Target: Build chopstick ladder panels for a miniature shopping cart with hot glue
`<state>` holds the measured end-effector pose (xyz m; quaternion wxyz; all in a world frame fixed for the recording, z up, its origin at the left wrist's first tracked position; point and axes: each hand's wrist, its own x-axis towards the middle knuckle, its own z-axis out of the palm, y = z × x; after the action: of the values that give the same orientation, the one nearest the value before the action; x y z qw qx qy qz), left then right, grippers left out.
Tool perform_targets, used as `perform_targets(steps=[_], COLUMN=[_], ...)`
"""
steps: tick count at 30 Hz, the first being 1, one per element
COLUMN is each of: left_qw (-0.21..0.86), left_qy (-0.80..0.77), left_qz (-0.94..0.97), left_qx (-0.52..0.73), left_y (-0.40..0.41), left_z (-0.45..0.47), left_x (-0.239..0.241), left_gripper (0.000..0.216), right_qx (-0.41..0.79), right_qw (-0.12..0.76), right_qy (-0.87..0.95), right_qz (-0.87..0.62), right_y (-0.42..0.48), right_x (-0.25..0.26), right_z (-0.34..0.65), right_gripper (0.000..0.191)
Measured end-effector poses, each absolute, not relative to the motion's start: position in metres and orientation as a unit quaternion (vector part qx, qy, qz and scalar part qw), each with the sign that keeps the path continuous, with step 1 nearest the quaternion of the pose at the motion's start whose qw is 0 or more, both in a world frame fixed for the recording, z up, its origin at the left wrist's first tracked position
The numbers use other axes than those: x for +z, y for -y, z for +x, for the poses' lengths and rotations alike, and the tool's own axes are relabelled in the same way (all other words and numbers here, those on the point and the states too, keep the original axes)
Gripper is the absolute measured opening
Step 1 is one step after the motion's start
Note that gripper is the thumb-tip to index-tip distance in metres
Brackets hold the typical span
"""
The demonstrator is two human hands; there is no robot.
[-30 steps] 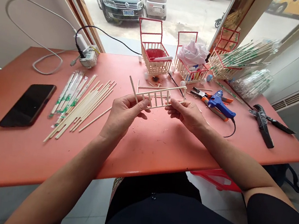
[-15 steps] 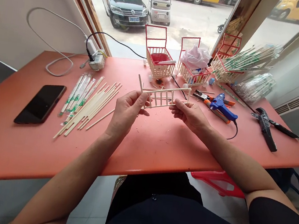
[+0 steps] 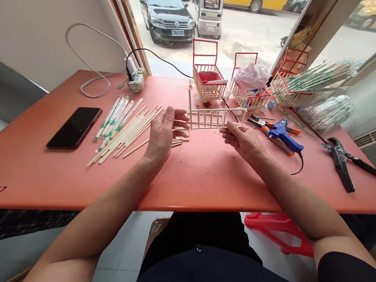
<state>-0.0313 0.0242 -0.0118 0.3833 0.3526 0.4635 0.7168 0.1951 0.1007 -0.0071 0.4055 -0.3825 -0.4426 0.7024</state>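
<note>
Above the middle of the orange table, we see the stick frame held upright. The right hand pinches its right end between thumb and fingers. The left hand is slack, fingers half-spread beside the frame's left post and gripping nothing — touching or not, we cannot tell. Loose chopsticks lie to its left, and a blue glue gun lies beyond the right hand.

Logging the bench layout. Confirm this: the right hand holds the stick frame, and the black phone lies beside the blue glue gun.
One error. The black phone lies far from the blue glue gun, at the left of the table beyond the chopsticks; the gun is at the right. The head view shows it. The right hand does hold the stick frame.
</note>
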Motion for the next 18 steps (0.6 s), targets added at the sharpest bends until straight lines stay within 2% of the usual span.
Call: perform_targets(steps=[9,18], left_qw=[0.398,0.394], left_qy=[-0.472,-0.494], left_qz=[0.327,0.323], left_qx=[0.715,0.705], left_y=[-0.02,-0.03], left_z=[-0.032,-0.04], left_x=[-0.014,-0.022], left_gripper=[0.049,0.047], right_qx=[0.707,0.705], right_qw=[0.435,0.433], right_qy=[0.424,0.425], right_qz=[-0.362,-0.367], right_y=[-0.106,-0.103], right_x=[-0.008,-0.005], right_z=[0.197,0.192], right_gripper=[0.051,0.039])
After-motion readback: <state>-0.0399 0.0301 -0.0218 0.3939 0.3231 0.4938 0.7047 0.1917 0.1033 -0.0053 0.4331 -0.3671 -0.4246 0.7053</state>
